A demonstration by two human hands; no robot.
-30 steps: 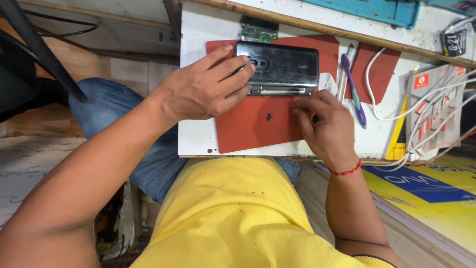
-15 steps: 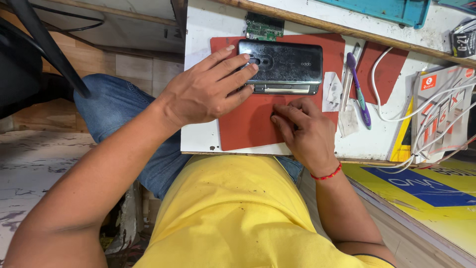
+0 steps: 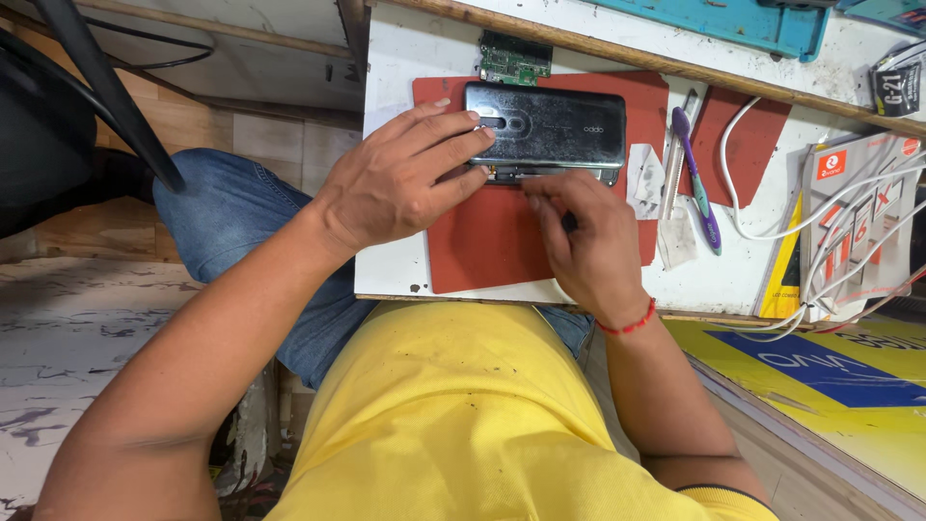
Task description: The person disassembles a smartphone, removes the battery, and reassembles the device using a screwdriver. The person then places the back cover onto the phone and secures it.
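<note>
Grip: left hand [image 3: 400, 183] lies flat over the left end of a dark smartphone [image 3: 546, 132], fingers spread and pressing on its glossy back near the camera strip, holding it down rather than wrapped round it; right hand [image 3: 584, 241] has its fingertips pinched together at the phone's near long edge, but whether they hold a small tool or part there cannot be told. Head view, location: the phone lies back-up and lengthwise on a red rubber mat [image 3: 482, 246], which sits on a white, scuffed work board [image 3: 391, 251] in front of the person. Change from the earlier frame: half a second ago the right hand rested lower on the mat, below the phone; it has since moved up to the phone's edge, while the left hand has kept its place. Materials and forms: phone, rounded rectangle, smooth reflective shell; mat, matt, flat, square-cornered; a small green circuit board [image 3: 516, 58] pokes out beyond the phone's far side; a purple-handled toothbrush [image 3: 696, 178] lies on the board right of the mat, beside a slim metal tool [image 3: 675, 145]; white cables [image 3: 820, 241] loop over printed cartons at the right. A red thread band [image 3: 627, 323] circles the right wrist.
</note>
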